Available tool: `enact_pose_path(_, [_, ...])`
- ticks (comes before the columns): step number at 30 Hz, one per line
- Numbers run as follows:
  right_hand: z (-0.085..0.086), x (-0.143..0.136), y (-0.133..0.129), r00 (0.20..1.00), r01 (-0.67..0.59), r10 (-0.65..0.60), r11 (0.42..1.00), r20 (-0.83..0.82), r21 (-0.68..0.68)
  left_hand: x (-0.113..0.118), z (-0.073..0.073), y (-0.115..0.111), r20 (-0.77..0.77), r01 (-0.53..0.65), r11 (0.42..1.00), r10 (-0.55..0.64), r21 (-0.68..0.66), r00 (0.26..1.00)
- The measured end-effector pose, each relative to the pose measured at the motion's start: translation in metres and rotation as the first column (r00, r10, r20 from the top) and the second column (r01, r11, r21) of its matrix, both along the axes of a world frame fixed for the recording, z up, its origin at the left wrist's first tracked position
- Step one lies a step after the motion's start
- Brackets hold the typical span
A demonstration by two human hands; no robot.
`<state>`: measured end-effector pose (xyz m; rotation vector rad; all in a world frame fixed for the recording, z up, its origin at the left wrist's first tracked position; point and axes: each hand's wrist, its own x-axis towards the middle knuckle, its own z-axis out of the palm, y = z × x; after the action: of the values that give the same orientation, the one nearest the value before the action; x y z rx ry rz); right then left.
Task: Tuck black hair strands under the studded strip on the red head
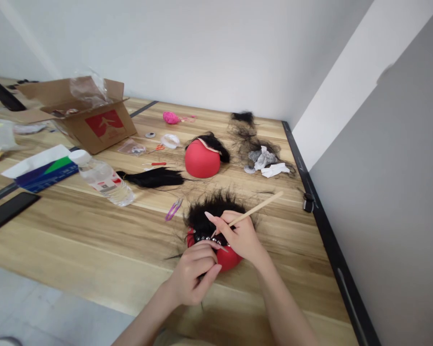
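Note:
A red dome [230, 259] with black hair [216, 205] on its far side lies in front of me. Round silver pin heads [208, 239] run in a row along the edge of the hair. My right hand [242, 235] holds a thin wooden stick [258, 207], its lower tip near the pins. My left hand [195, 273] rests at the near left side of the dome, its fingers bent and closed; what they pinch, if anything, is too small to make out. Behind the hair stands another red dome [202, 159] with dark hair on top.
Purple snips [173, 210], a black hair bundle [155, 177] and a water bottle [104, 180] lie to the left. Farther back are an open cardboard box [94, 126], orange scissors [159, 147] and a pink item [171, 117]. Loose hair and crumpled white tissue [274, 169] lie right.

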<state>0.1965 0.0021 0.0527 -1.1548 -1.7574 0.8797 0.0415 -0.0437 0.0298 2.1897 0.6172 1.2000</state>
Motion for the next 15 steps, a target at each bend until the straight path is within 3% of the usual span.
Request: enact_pose_path(15, [-0.0043, 0.0025, -0.0008, 0.999, -0.035, 0.033, 0.997, 0.033, 0.064, 0.0004, -0.0012, -0.0004, -0.015, -0.006, 1.000, 0.006, 0.004, 1.000])
